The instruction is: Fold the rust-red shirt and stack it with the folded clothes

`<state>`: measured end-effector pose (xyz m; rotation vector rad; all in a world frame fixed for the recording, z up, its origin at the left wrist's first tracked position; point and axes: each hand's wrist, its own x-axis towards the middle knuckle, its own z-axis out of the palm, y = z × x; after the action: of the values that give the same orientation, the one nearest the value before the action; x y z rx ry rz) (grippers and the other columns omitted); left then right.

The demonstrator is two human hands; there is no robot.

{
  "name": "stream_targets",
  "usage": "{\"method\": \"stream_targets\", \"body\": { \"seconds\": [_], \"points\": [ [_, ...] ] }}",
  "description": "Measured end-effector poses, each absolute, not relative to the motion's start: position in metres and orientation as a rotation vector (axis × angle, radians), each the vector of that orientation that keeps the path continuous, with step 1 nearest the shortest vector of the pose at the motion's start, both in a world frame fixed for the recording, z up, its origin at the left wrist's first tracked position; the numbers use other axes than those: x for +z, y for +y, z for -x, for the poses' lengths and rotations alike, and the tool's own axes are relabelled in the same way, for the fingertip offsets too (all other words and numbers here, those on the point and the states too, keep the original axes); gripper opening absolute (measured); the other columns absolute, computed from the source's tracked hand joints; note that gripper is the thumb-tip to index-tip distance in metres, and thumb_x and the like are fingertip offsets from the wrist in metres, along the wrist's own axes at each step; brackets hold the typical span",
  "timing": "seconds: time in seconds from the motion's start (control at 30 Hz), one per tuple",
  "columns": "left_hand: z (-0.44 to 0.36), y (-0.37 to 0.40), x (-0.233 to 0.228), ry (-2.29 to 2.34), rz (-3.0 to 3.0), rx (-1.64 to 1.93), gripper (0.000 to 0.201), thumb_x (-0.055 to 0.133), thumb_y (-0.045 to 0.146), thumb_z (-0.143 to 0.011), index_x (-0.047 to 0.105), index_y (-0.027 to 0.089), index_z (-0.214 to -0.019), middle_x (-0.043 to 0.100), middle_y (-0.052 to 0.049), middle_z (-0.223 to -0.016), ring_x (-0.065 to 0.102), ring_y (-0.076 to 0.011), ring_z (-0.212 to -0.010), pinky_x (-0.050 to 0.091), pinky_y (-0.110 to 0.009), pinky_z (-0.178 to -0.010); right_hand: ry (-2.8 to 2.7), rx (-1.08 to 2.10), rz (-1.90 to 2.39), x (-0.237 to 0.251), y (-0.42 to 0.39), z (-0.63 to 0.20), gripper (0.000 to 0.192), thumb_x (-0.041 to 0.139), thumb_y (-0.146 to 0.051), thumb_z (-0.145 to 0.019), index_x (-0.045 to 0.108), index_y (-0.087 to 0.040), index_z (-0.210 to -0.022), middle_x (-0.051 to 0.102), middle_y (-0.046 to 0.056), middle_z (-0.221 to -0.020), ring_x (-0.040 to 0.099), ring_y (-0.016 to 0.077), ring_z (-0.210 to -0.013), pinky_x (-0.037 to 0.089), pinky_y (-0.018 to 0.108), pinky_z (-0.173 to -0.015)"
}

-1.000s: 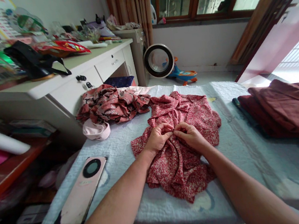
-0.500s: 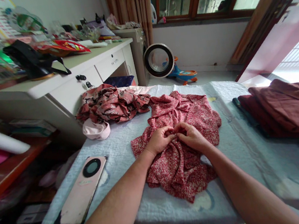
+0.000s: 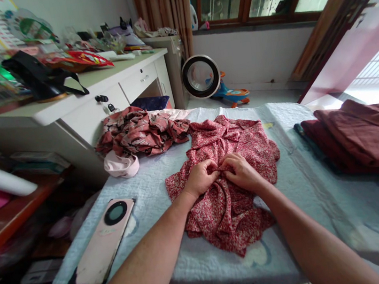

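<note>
A red floral garment (image 3: 224, 146) lies crumpled in the middle of a pale blue quilted table cover (image 3: 167, 183). My left hand (image 3: 200, 177) and my right hand (image 3: 242, 172) sit side by side on its centre, fingertips meeting. Both pinch a bunched fold of the red cloth between fingers and thumb. The fingertips are partly buried in the fabric.
A pink and black patterned garment (image 3: 141, 130) and a pale pink cap (image 3: 121, 164) lie at the back left. Folded maroon clothes (image 3: 363, 135) are stacked on the right. A pink phone (image 3: 106, 237) lies face down near the left edge. A cluttered white desk (image 3: 72, 100) stands beside the table.
My two hands have closed in tighter on the fold, and the fingers have curled further into the cloth. The garment's outline has barely shifted.
</note>
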<state>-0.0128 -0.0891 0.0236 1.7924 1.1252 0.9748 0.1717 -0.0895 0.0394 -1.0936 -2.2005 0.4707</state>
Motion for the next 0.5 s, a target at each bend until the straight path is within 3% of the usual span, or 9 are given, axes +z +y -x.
{"method": "stream_targets", "body": {
  "seconds": [0.17, 0.3, 0.5],
  "points": [
    [0.014, -0.088, 0.021, 0.995, -1.685, 1.045, 0.02, 0.066, 0.022, -0.077, 0.061, 0.017, -0.095, 0.066, -0.002, -0.087, 0.061, -0.0146, -0.08, 0.047, -0.024, -0.075, -2.03, 0.485, 1.166, 0.041, -0.09, -0.171, 0.019, 0.051, -0.01, -0.073, 0.062, -0.021, -0.085, 0.066, 0.003, -0.085, 0.058, 0.0196, -0.082, 0.044, 0.032, -0.08],
    [0.015, -0.091, 0.028, 1.01, -1.758, 1.04, 0.021, 0.063, 0.021, -0.079, 0.06, 0.017, -0.099, 0.063, 0.0, -0.082, 0.058, -0.0132, -0.074, 0.046, -0.023, -0.072, -1.979, 0.468, 1.255, 0.038, -0.088, -0.176, 0.015, 0.053, -0.015, -0.078, 0.064, -0.021, -0.087, 0.066, 0.001, -0.079, 0.059, 0.0176, -0.075, 0.043, 0.028, -0.073],
    [0.014, -0.101, 0.04, 1.076, -1.874, 1.039, 0.022, 0.057, 0.014, -0.075, 0.06, 0.017, -0.097, 0.061, 0.001, -0.081, 0.054, -0.0118, -0.07, 0.044, -0.022, -0.068, -1.966, 0.412, 1.242, 0.035, -0.084, -0.18, 0.022, 0.051, -0.012, -0.075, 0.064, -0.02, -0.091, 0.064, 0.003, -0.084, 0.057, 0.0194, -0.082, 0.043, 0.03, -0.079]
  ]
}}
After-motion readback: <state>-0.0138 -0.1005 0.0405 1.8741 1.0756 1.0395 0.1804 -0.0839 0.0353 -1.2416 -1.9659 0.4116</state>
